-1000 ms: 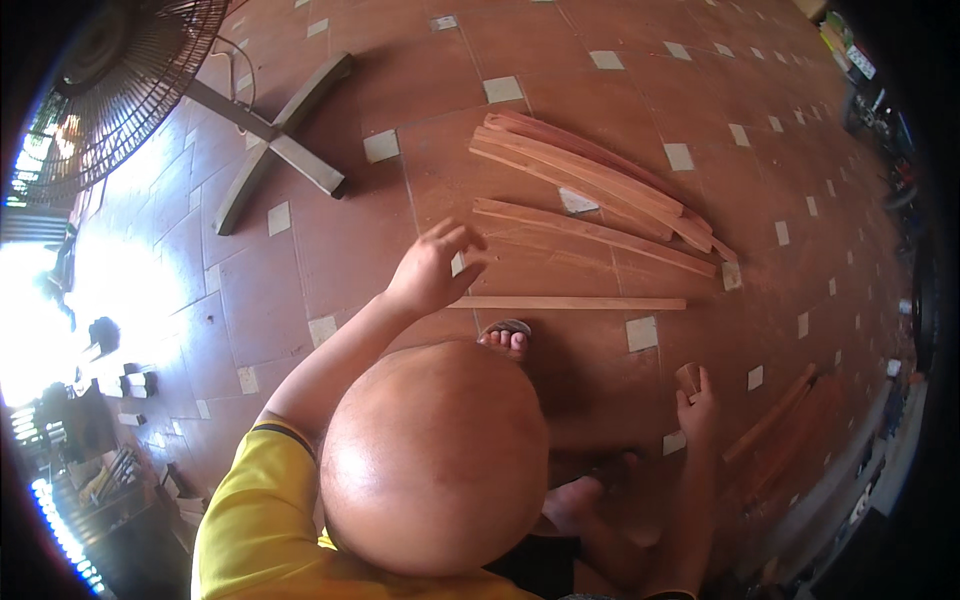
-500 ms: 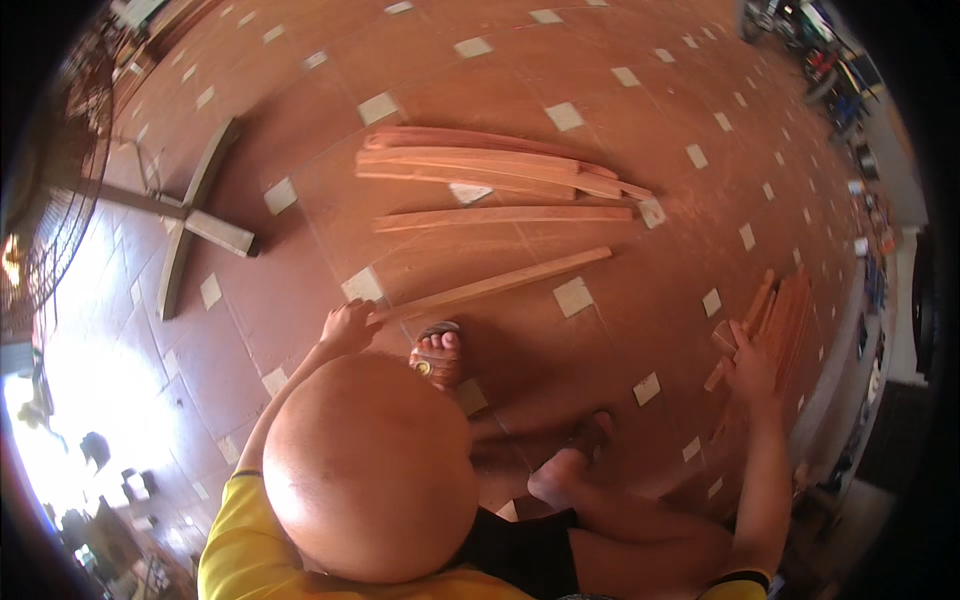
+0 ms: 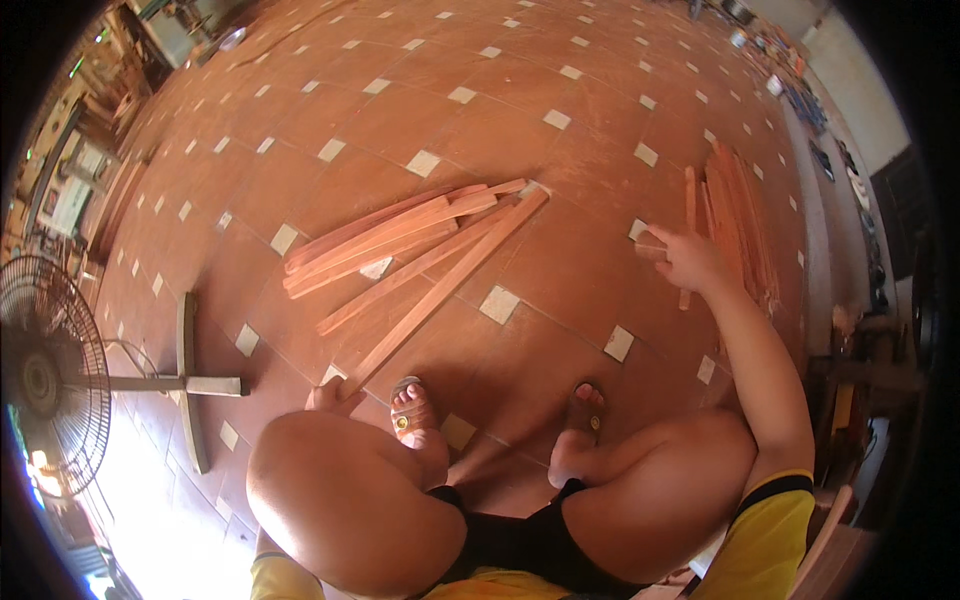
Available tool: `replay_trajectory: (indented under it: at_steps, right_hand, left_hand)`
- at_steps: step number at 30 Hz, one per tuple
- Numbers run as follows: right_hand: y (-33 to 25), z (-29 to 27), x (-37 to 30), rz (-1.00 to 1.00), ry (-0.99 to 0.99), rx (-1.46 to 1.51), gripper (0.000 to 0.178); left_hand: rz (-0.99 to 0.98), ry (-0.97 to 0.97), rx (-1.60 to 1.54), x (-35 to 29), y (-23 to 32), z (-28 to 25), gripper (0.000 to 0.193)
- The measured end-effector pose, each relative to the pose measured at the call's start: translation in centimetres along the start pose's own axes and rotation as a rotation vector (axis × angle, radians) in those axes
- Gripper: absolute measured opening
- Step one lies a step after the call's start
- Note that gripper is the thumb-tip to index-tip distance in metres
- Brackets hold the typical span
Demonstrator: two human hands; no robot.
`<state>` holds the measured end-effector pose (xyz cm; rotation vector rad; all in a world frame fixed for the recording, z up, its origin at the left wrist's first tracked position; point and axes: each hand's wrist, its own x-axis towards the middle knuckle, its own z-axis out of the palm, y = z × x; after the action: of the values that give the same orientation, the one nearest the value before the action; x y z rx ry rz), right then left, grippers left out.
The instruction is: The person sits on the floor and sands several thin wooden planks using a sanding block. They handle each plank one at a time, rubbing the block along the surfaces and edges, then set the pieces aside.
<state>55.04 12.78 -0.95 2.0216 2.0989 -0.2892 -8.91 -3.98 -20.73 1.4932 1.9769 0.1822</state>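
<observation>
left hand [image 3: 333,398] grips the end of a long wooden strip [image 3: 445,290]; right hand [image 3: 688,260], fingers spread, reaches the stacked strips [image 3: 740,225]; loose strips [image 3: 385,240] remain unsorted.

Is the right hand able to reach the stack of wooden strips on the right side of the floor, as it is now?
Probably yes: the right hand is stretched out and already at the near edge of the stack of wooden strips, with only bare tiled floor around.

A standing fan [image 3: 45,375] with a cross-shaped base [image 3: 185,383] stands at the near left. The floor [image 3: 400,110] is red-brown tile with small pale inset squares. Cluttered shelves [image 3: 800,95] line the far right wall.
</observation>
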Motion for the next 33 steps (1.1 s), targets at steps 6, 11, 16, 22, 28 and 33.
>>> replay_trajectory:
  at_steps: [6,11,16,22,28,33]
  right_hand:
    - [3.4,0.5,-1.9,-0.001,0.051,0.009,0.068]
    - [5.2,0.6,-3.5,0.056,0.123,0.053,0.068]
    - [7.1,0.2,-5.2,0.108,0.057,0.162,0.07]
    - [10.8,1.7,-6.7,0.182,-0.009,0.186,0.062]
    - [10.8,1.2,-7.9,0.446,-0.295,0.469,0.063]
    - [13.4,6.5,-7.7,0.364,-0.336,0.824,0.055]
  left_hand:
    - [0.035,-0.181,0.051,2.6,-0.2,3.5,0.057]
    - [0.062,-0.312,0.104,4.2,0.2,5.1,0.059]
    - [0.102,-0.339,0.162,5.8,0.4,4.1,0.06]
    - [0.206,-0.07,0.625,2.3,13.8,-4.5,0.058]
    - [0.413,0.197,0.858,2.6,22.7,-13.7,0.05]
    - [0.594,0.34,1.037,2.9,31.0,-16.5,0.04]
